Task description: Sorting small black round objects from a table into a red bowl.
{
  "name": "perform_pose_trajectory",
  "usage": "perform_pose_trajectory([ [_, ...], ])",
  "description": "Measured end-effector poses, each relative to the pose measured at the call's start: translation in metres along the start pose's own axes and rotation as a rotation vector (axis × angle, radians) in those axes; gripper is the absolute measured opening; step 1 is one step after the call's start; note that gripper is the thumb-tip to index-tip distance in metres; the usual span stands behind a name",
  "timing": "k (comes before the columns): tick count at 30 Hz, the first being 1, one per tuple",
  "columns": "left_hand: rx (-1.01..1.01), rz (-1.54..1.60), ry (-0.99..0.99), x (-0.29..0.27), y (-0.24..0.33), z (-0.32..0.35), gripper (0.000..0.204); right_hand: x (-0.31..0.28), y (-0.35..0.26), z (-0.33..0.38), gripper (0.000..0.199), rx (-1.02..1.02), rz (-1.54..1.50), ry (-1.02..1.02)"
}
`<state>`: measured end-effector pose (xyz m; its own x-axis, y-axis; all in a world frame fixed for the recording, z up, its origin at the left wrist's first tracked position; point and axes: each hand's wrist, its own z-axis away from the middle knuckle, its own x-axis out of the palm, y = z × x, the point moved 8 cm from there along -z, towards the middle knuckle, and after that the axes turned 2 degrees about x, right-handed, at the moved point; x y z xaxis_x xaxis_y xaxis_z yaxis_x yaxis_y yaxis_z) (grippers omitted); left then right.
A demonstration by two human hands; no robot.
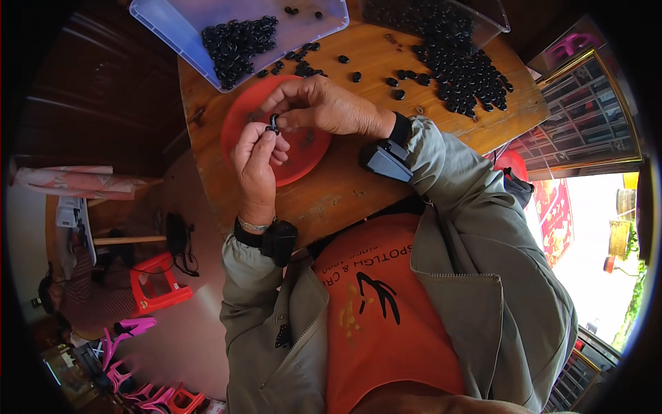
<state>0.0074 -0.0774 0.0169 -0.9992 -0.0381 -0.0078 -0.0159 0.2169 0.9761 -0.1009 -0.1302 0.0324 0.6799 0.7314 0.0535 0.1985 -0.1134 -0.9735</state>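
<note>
Both my hands meet over a round red plastic basin (309, 157) on the wooden table (324, 196). Between their fingertips is a small black, shiny, curved part (274, 123), seemingly ring-like, too small to name exactly. My left hand (256, 155) pinches it from below with thumb and forefinger. From the right, my right hand (329, 107) closes thumb and fingers on its upper side. Beyond the basin, a translucent bluish bin (176, 34) holds a heap of similar black pieces (234, 48). Each wrist wears a black strap with a box-shaped device.
A large black pile (472, 83) spreads at the table's far right, beside a clear bin (491, 29). Loose pieces (356, 76) lie between the bins. To the left are a red stool (158, 283) and a seated person (83, 303). A bright doorway (586, 241) opens at right.
</note>
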Motion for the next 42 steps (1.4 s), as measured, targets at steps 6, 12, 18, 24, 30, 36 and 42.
perform_pose_trajectory([
  [6,-0.023,0.07,0.043,-0.002,-0.003,-0.002,0.018,0.003,0.01,0.0,0.02,-0.005,-0.056,-0.005],
  [12,0.003,0.044,0.061,-0.005,-0.003,-0.001,0.016,-0.009,0.004,0.0,0.019,0.008,0.092,0.08],
  [18,0.001,-0.095,0.084,-0.007,-0.004,0.0,0.014,-0.009,0.002,0.0,0.017,0.043,0.011,0.045],
  [24,0.006,-0.121,0.097,-0.008,-0.004,0.0,0.015,-0.011,0.002,0.0,0.016,0.022,0.038,0.06],
  [30,-0.008,-0.123,0.098,-0.008,-0.006,0.0,0.014,-0.009,0.001,0.0,0.016,0.034,-0.003,0.054],
  [36,-0.01,-0.127,0.095,-0.008,-0.006,0.001,0.014,-0.007,0.0,0.001,0.016,0.02,0.053,0.026],
  [42,-0.005,-0.147,0.103,-0.006,-0.001,0.001,0.015,-0.004,-0.009,0.002,0.015,-0.074,0.279,0.06],
])
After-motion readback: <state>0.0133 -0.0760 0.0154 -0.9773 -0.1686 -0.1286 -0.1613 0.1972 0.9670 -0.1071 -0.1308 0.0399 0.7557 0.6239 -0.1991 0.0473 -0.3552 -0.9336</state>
